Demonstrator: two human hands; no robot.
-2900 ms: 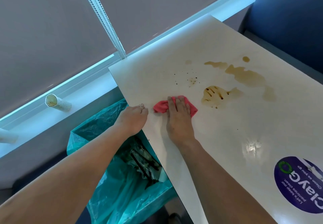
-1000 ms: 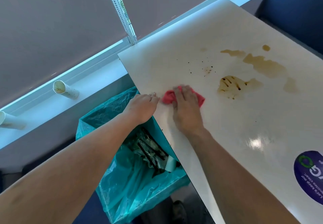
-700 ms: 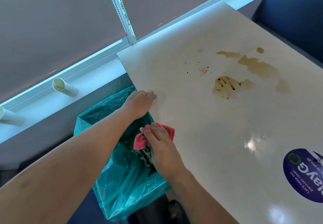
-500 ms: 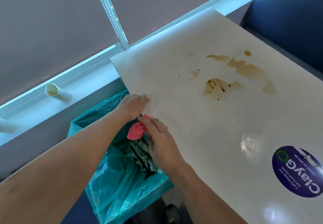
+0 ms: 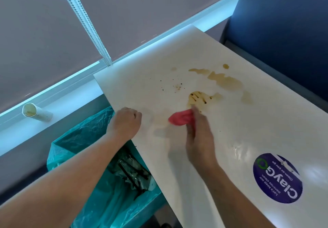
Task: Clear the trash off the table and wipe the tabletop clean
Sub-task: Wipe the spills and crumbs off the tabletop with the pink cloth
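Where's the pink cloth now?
Head view, mid-frame: crumpled pink cloth over the white tabletop, gripped by the right hand, just below the brown smeared stain, right of the left hand.

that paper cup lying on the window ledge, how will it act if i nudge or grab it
The cup lies on its side on the ledge, so a nudge would probably roll it. It looks like thin paper with only stains inside, so likely light and easily crushed.
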